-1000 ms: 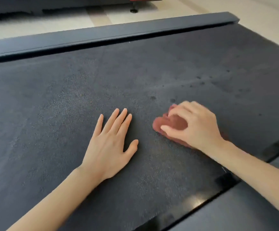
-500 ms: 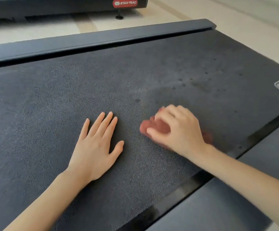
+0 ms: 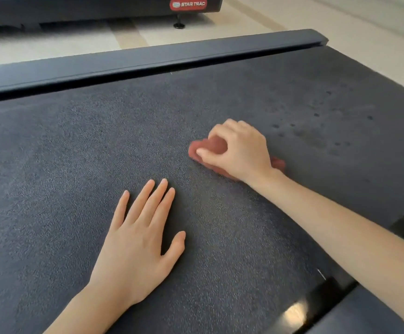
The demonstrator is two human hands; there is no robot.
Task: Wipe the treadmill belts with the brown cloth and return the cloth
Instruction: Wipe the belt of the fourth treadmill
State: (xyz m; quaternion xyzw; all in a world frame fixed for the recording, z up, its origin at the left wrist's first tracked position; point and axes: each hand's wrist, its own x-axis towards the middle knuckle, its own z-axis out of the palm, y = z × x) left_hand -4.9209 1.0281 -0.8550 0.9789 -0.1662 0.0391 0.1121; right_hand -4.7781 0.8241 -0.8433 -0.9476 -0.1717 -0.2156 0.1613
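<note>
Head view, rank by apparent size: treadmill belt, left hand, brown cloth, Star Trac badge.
1. treadmill belt, fills most of the frame.
2. left hand, flat on the belt.
3. brown cloth and Star Trac badge look alike: cloth mostly hidden under the right hand, badge far off.

Red badge (image 3: 188, 4) (on far machine (image 3: 75, 8), apparently): "STAR TRAC".

brown cloth (image 3: 216, 143) mostly hidden under right hand (image 3: 242, 150); belt (image 3: 75, 153) cut off left, bottom; far treadmill (image 3: 99, 8) cropped at top.
</note>
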